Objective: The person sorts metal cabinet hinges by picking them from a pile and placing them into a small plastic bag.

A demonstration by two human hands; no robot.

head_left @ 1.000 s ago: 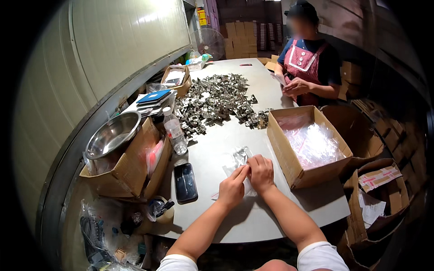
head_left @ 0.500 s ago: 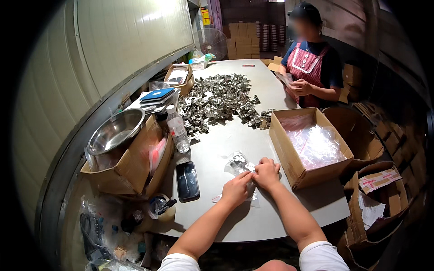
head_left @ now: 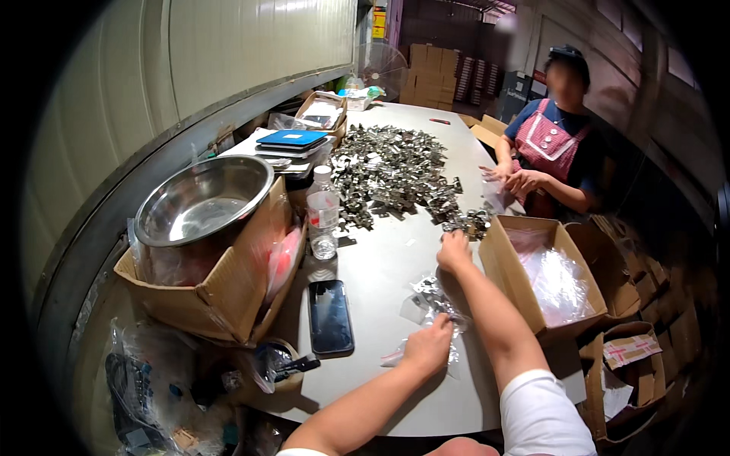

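Note:
My left hand point(head_left: 428, 349) is closed on the near part of a clear plastic bag point(head_left: 427, 305) lying on the table, with shiny metal pieces showing in its far part. My right hand point(head_left: 455, 252) reaches past the bag to the near right edge of a pile of small metal clips or brackets point(head_left: 391, 167). Its fingers are bent down at a few loose metal pieces point(head_left: 473, 222), and the fingertips are hidden, so any grip there cannot be made out. To the right of my right forearm stands a cardboard box point(head_left: 511, 281) holding clear plastic bags point(head_left: 559, 281).
A black phone point(head_left: 331, 317) and a water bottle point(head_left: 322, 220) stand left of my hands. Farther left, a steel bowl point(head_left: 204, 199) rests on a cardboard box point(head_left: 205, 308). Across the table's right side, a person in a red checked apron point(head_left: 549, 140) handles a clear bag point(head_left: 497, 191).
My right hand has left the bag and moved forward to the metal pieces. My left hand stays at the bag. The view has shifted, and the other person's hands are lower.

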